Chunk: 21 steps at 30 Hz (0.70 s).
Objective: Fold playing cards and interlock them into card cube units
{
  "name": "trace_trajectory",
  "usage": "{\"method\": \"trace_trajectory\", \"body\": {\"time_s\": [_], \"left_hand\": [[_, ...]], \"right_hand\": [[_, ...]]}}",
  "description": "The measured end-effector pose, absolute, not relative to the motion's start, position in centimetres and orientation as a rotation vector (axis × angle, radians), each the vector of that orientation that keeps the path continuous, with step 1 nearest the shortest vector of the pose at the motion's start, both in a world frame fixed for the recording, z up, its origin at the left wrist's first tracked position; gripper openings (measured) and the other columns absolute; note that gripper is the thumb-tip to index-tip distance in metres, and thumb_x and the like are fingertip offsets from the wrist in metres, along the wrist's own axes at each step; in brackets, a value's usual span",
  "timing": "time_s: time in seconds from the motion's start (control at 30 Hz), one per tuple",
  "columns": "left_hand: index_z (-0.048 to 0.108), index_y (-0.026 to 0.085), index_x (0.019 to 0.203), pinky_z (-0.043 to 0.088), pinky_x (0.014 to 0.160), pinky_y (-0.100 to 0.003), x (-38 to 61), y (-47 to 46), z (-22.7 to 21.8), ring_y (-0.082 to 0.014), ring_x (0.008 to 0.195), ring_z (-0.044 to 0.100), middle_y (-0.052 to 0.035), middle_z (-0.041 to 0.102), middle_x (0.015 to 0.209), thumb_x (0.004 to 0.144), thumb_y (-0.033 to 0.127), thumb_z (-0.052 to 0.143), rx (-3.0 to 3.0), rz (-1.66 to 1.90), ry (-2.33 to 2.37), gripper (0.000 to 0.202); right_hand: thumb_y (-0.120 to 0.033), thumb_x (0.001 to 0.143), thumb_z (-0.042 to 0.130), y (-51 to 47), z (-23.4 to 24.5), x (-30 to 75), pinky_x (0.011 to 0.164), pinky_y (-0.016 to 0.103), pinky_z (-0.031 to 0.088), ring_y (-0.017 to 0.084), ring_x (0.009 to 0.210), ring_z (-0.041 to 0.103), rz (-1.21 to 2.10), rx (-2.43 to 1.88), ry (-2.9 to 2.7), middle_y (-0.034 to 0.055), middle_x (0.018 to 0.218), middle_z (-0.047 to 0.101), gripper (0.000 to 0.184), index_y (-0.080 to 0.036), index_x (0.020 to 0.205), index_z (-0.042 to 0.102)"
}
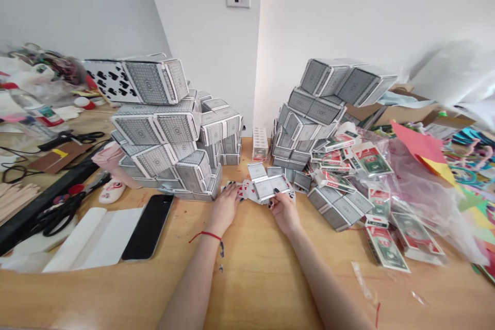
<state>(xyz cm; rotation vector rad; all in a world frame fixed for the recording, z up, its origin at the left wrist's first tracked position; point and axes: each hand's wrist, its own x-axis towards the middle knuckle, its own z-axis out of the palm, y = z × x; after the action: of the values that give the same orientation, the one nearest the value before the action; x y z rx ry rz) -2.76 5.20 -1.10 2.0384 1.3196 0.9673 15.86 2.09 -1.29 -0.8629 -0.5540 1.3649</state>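
My right hand (285, 211) pinches a piece of folded playing cards (266, 187), grey backs up, with the thumb on top and the fingers curled below. My left hand (226, 205) lies low on the table, fingers stretched out and touching face-up playing cards (246, 189) with red hearts. Just behind the held piece are more small folded cards (301, 180). On the left rises a stack of card boxes (174, 129) with grey patterned backs. A similar stack of card boxes (317, 108) leans on the right.
Several card packs (373, 160) are heaped at the right, beside joined card boxes (342, 206) and plastic wrap (429, 206). A black phone (149, 227), white paper (95, 240), black scissors (64, 211) and a glue gun (64, 139) lie left. A white wall stands behind.
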Motion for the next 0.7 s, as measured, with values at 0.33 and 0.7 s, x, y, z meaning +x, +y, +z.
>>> {"method": "trace_trajectory", "body": {"time_s": [0.33, 0.7], "left_hand": [[0.063, 0.025, 0.096, 0.027, 0.1, -0.041, -1.8, 4.0, 0.8, -0.024, 0.106, 0.051, -0.0066, 0.062, 0.105, 0.07, 0.006, 0.048, 1.972, 1.234, 1.221, 0.035], [0.066, 0.022, 0.09, 0.026, 0.099, -0.043, 0.8, 1.8, 2.5, -0.0282, 0.115, 0.04, -0.0066, 0.056, 0.115, 0.061, 0.006, 0.053, 1.772, 1.135, 0.895, 0.036]], "right_hand": [[-0.034, 0.073, 0.058, 1.1, 0.7, 15.6, 0.065, 0.038, 0.052, 0.022, 0.089, 0.06, 1.691, -0.685, -0.593, 0.005, 0.101, 0.063, 0.032, -0.023, 0.103, 0.051], [-0.036, 0.071, 0.062, 1.4, -0.8, 15.3, 0.069, 0.037, 0.051, 0.021, 0.077, 0.063, 1.585, -0.764, -0.662, 0.0074, 0.081, 0.068, 0.023, -0.016, 0.08, 0.062]]}}
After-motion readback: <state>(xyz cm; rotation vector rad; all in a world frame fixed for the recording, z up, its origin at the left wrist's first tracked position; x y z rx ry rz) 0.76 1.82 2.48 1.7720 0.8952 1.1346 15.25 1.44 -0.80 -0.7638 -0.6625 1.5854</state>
